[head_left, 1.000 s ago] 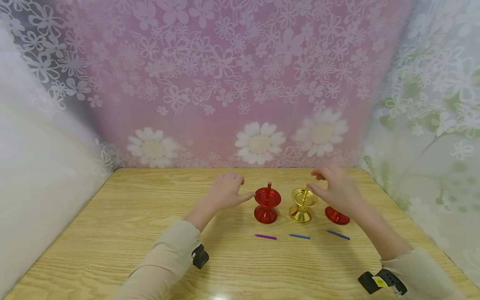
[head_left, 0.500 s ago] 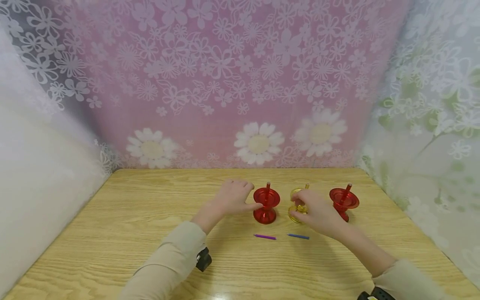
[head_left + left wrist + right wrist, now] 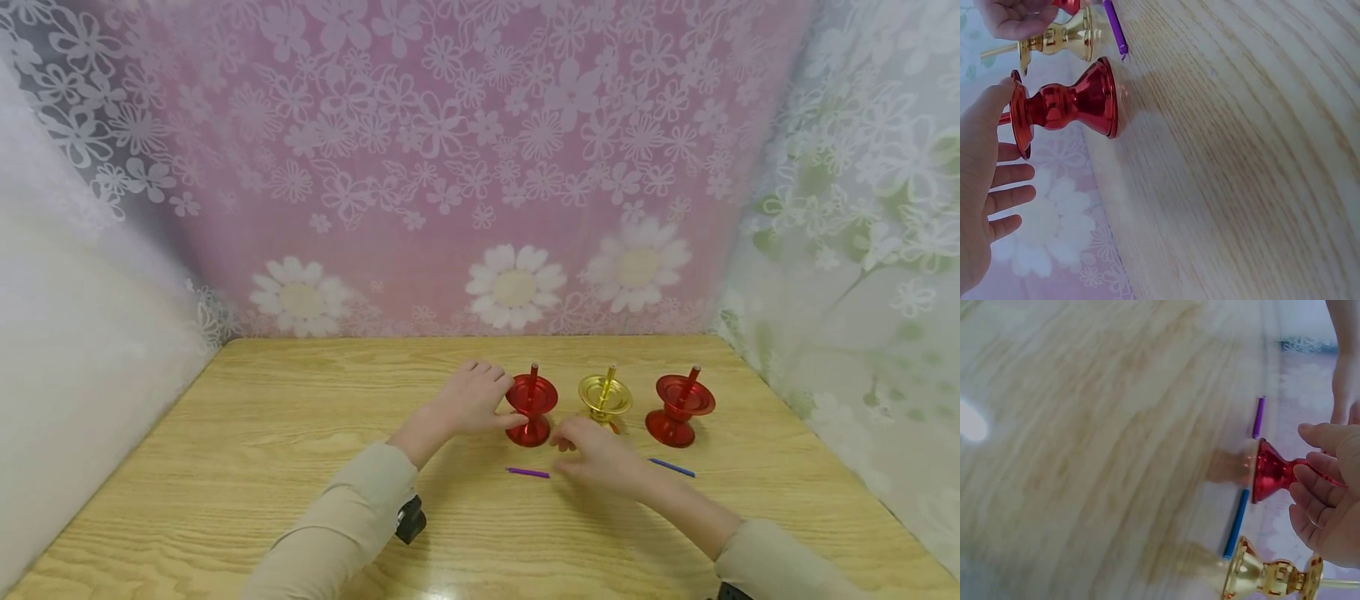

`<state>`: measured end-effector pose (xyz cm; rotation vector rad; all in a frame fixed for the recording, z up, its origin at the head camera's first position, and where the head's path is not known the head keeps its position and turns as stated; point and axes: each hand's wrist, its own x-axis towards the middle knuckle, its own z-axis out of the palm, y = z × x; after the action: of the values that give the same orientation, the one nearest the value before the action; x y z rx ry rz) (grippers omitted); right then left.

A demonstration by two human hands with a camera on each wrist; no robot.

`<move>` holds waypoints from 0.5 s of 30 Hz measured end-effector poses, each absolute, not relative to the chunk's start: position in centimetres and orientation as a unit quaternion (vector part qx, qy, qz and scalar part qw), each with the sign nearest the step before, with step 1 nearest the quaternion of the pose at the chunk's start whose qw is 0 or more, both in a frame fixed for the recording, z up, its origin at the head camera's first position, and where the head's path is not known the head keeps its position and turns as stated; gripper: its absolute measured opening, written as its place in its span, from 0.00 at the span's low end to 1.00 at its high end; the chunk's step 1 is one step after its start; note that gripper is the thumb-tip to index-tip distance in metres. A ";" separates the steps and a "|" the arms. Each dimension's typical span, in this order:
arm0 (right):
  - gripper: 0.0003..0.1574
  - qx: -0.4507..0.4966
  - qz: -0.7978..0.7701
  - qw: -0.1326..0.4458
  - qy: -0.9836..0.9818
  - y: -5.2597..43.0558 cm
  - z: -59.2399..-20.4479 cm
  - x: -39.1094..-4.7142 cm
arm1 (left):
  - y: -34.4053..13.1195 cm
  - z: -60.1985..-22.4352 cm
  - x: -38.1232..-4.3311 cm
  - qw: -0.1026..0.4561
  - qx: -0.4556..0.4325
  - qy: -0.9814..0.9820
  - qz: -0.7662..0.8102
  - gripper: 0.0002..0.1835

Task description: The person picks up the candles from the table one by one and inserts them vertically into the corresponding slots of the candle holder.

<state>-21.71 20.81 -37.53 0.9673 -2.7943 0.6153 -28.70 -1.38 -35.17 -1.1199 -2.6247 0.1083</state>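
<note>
My left hand [image 3: 471, 400] is beside the left red candlestick [image 3: 531, 430], which stands upright on the table. In the left wrist view its thumb [image 3: 996, 100] lies at the dish rim, and the other fingers stay spread. Loosely bent, the fingers of my right hand [image 3: 600, 457] hover in front of the gold candlestick [image 3: 604, 393], with nothing between them. That hand hides a thin blue candle in the head view; the right wrist view shows this blue candle [image 3: 1235, 524] near the gold base. A thin purple candle [image 3: 528, 472] lies before the left red candlestick.
Another red candlestick [image 3: 671, 428] stands upright at the right of the row, with a second blue candle [image 3: 672, 467] in front of it. The wooden table [image 3: 315, 383] ends at a flowered pink backdrop [image 3: 420, 250].
My right hand has come down and left, past the gold candlestick, to the blue candle in front of it. My left hand has shifted slightly right, against the left red candlestick.
</note>
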 end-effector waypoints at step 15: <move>0.15 0.306 0.242 0.007 -0.921 19.2 -39.6 -22.7 | -1.0 -35.0 -28.5 0.156 -0.380 -0.910 0.061 0.24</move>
<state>-22.71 19.15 -39.64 0.9560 -2.8808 0.7555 -28.53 -0.97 -35.00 -1.0866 -2.6049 0.1753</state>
